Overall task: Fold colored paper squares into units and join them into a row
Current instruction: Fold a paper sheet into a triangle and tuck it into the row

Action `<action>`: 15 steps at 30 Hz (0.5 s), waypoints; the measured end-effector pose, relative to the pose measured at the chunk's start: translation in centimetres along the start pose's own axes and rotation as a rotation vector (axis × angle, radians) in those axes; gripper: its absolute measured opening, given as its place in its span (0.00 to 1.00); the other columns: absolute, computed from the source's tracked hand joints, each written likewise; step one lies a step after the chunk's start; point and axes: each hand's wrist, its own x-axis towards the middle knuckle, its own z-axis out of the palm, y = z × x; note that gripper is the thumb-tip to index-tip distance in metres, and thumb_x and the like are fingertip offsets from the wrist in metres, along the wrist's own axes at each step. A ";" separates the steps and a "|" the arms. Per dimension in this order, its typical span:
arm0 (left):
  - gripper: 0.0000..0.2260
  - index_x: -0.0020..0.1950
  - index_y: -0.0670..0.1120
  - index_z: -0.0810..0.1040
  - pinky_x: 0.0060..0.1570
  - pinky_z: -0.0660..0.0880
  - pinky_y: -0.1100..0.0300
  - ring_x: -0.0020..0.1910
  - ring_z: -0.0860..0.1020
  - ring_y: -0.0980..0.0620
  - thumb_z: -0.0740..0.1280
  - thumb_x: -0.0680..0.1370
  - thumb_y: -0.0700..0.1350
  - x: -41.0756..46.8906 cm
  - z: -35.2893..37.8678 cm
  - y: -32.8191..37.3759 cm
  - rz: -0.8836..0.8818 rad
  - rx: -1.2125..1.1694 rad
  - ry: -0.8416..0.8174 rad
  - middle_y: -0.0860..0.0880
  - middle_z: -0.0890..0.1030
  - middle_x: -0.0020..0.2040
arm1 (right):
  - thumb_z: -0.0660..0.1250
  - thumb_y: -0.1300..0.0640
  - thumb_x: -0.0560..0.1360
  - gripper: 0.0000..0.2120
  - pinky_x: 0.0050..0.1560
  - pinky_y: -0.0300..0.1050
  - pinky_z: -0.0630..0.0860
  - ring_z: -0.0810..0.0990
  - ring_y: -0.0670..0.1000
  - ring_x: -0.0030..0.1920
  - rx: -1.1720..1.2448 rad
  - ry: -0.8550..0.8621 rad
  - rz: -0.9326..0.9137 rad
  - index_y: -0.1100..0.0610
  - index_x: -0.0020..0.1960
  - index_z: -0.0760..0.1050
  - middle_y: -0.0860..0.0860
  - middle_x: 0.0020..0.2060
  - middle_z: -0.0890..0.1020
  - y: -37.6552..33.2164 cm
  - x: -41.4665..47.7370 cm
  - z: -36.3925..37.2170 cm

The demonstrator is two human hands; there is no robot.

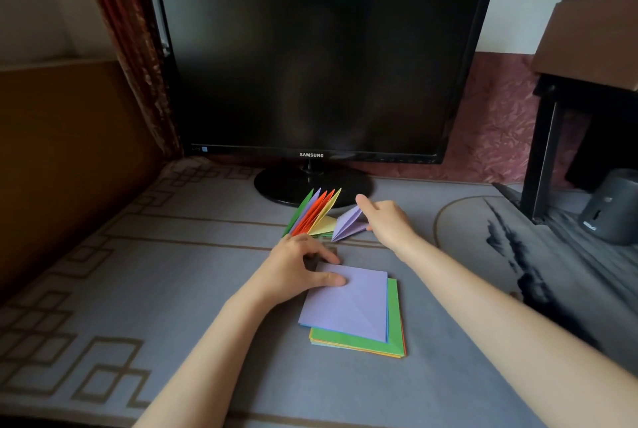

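Pinches far-left corner of top lilac sheet (348,300) on the stack (393,324) with left hand (297,265). Touches lilac unit (347,225) ending the row (312,213), just beyond, with right hand (386,220); grip unclear.

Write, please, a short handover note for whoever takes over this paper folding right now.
Left hand: thumb rests on the top purple sheet of the paper stack; grip unclear.
Right hand: holds the folded purple unit against the yellow end of the row.
Done: several units joined and fanned.
Left: seat the purple unit, then fold and join the stacked sheets.
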 end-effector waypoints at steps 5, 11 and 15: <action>0.13 0.44 0.61 0.80 0.54 0.73 0.54 0.52 0.75 0.55 0.77 0.63 0.57 0.2 0.2 -0.4 -0.003 -0.061 -0.002 0.56 0.80 0.49 | 0.58 0.52 0.79 0.17 0.36 0.43 0.77 0.78 0.53 0.33 0.163 -0.049 0.014 0.64 0.50 0.78 0.62 0.46 0.81 0.8 -0.9 -0.1; 0.12 0.44 0.55 0.79 0.53 0.75 0.59 0.50 0.77 0.58 0.78 0.65 0.51 0.2 0.3 -0.2 -0.025 -0.132 0.018 0.56 0.80 0.48 | 0.60 0.66 0.78 0.11 0.51 0.43 0.80 0.82 0.58 0.48 0.629 -0.227 0.053 0.69 0.57 0.75 0.63 0.48 0.81 0.0 -1.9 0.5; 0.12 0.43 0.53 0.77 0.44 0.75 0.66 0.45 0.77 0.59 0.78 0.66 0.48 0.1 0.2 0.0 -0.040 -0.190 0.026 0.56 0.80 0.45 | 0.61 0.68 0.77 0.10 0.41 0.40 0.81 0.81 0.59 0.46 0.695 -0.283 0.000 0.71 0.56 0.75 0.64 0.47 0.80 -0.6 -2.7 0.1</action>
